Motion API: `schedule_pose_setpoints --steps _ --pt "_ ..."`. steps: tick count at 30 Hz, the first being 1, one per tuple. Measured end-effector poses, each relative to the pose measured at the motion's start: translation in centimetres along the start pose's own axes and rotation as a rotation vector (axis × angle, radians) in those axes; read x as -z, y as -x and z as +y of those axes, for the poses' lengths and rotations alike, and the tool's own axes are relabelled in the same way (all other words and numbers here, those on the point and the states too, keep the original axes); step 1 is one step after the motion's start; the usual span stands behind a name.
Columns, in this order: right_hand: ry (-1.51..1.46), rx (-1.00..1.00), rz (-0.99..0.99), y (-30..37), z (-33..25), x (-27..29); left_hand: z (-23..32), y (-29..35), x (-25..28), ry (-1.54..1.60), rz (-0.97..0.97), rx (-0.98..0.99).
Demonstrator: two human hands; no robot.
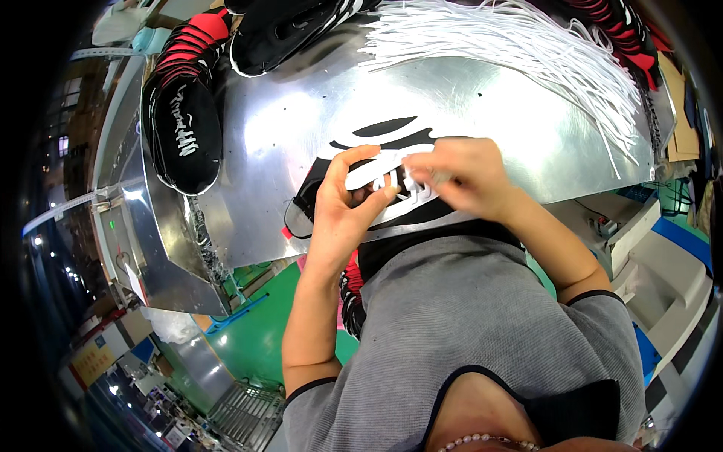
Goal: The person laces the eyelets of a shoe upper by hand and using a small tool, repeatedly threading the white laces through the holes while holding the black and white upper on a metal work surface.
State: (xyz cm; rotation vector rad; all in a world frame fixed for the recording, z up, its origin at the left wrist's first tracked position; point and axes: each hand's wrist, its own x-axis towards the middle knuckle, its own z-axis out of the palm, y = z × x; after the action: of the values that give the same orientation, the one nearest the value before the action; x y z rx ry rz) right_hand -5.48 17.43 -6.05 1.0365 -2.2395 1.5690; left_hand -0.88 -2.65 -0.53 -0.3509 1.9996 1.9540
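Observation:
A black-and-white shoe upper (374,134) lies on the metal tabletop in front of me, with its tongue side turned toward my hands. White shoelace (385,182) runs in loops across its opening. My left hand (336,207) grips the upper at its left, thumb and fingers closed around the white tongue part. At the right side of the lacing is my right hand (476,179), its fingers pinched together on the lace and slightly smeared by motion. The fingers partly hide the eyelets and the lace end.
A big bundle of white laces (497,38) spreads along the table's far right. Black-and-red shoe uppers in a stack (183,135) stand at the left edge, and another black upper (282,34) lies at the back. A light grey plastic bin (663,279) stands at the right.

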Motion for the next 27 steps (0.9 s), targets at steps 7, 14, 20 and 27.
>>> schedule_pose_setpoints --steps 7,14,20,27 --pt "0.118 -0.046 -0.034 -0.6 -0.5 -1.0 0.2 -1.0 -0.8 0.116 0.013 0.002" --pt "-0.268 0.101 -0.189 0.5 -5.2 -0.2 -0.6 -3.1 -0.3 -0.057 0.077 -0.068" --pt "-0.276 -0.371 -0.214 1.9 -4.5 0.4 0.3 -1.5 0.3 -0.257 0.065 -0.092" --pt "-0.453 -0.837 -0.092 2.9 -3.8 -0.1 -0.9 3.2 0.7 -0.813 0.066 -0.456"
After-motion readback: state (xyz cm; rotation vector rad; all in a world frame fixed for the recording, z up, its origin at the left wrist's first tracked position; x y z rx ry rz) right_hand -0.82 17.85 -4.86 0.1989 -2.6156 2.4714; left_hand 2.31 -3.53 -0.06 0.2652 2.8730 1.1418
